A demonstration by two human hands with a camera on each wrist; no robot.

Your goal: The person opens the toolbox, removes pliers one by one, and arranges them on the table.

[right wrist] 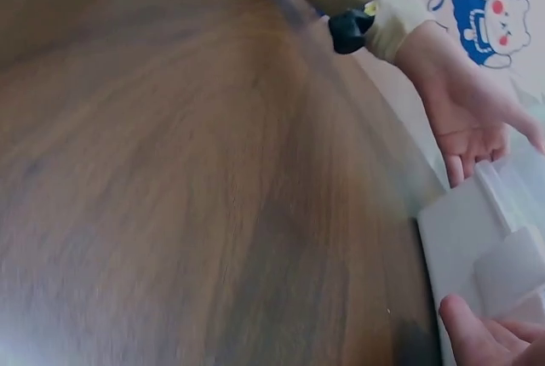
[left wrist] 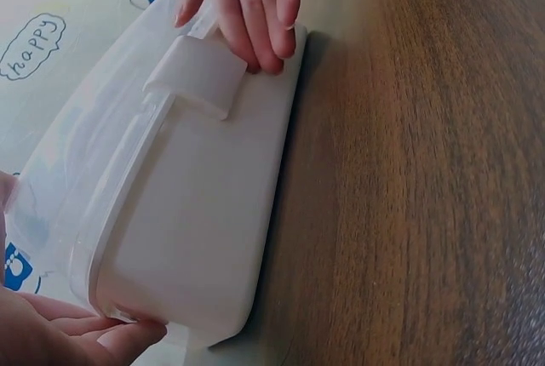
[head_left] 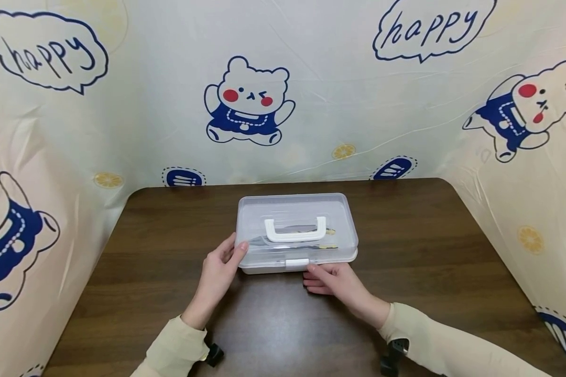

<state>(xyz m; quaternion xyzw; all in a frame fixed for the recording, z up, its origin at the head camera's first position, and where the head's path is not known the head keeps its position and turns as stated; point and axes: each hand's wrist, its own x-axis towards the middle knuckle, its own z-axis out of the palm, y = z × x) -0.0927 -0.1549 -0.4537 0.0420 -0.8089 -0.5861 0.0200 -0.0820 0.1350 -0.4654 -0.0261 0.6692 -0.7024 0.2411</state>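
Note:
A clear-lidded plastic storage box (head_left: 292, 205) lies closed on the table, its white carrying handle (head_left: 296, 237) folded flat on top. Through the lid show slim tools (head_left: 306, 246) with yellowish parts, blurred by the plastic. My left hand (head_left: 219, 269) grips the box's left end, thumb over the lid's front corner and fingers along the side. At the front stands the white latch (left wrist: 200, 77), pressed down over the rim. Just right of it is my right hand (head_left: 341, 285), thumb at the latch's edge and fingers loosely extended along the front wall.
The dark wood table (head_left: 170, 230) extends around the box on all sides. A printed cloth (head_left: 335, 94) with cartoon bears hangs behind it and along both sides. Black wrist cameras (head_left: 396, 353) sit at the cuffs of the light sleeves (head_left: 176, 343).

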